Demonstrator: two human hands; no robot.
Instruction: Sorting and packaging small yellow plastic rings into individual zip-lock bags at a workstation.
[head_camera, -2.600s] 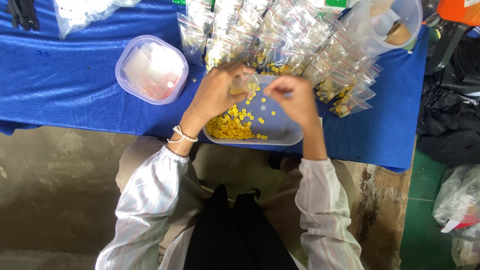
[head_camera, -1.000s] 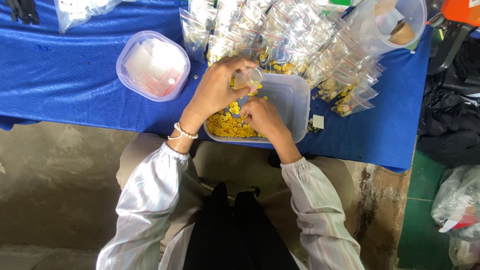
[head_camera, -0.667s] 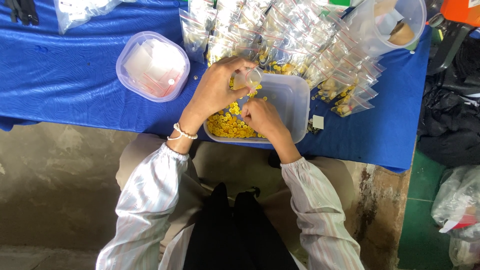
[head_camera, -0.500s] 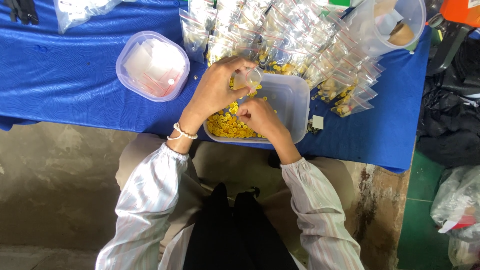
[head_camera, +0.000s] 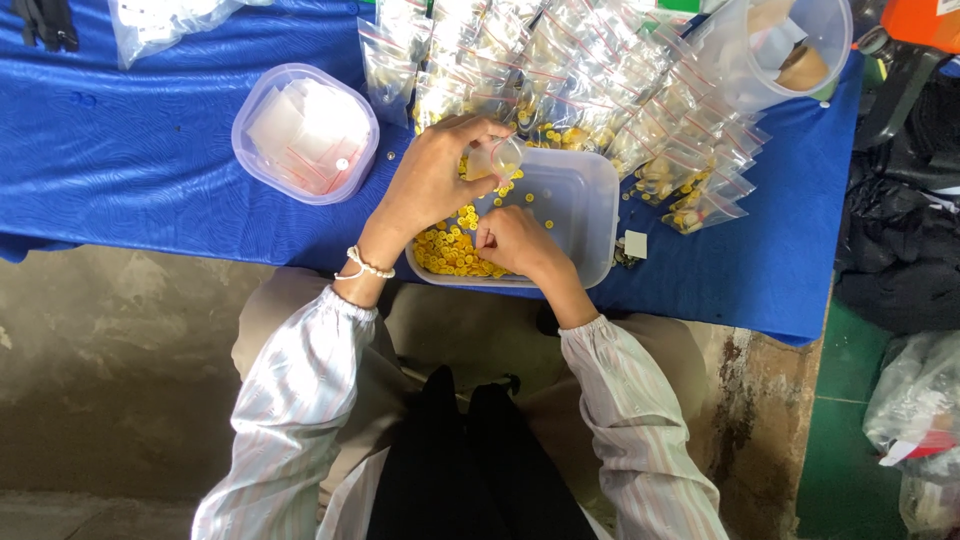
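Covering part of the yellow buttons (head_camera: 450, 250), the right hand (head_camera: 515, 240) rests curled inside the clear tub (head_camera: 590, 205) at the near edge of the blue table (head_camera: 150, 150); its fingertips are bent under, so whether they pinch a button cannot be told. The left hand (head_camera: 435, 180) hovers above the tub's far rim, fingers clamped on a small clear bag (head_camera: 500, 157) whose contents are hard to make out. Just beyond the tub, a heap of small clear zip bags (head_camera: 600, 80) with red seal lines spreads toward the far edge, cut off at the top. A round lidded tub (head_camera: 305, 132) of empty bags sits to the left. A clear jug (head_camera: 780, 50) stands at the far right corner, partly cut off. A small white square (head_camera: 636, 244) lies just right of the tub.
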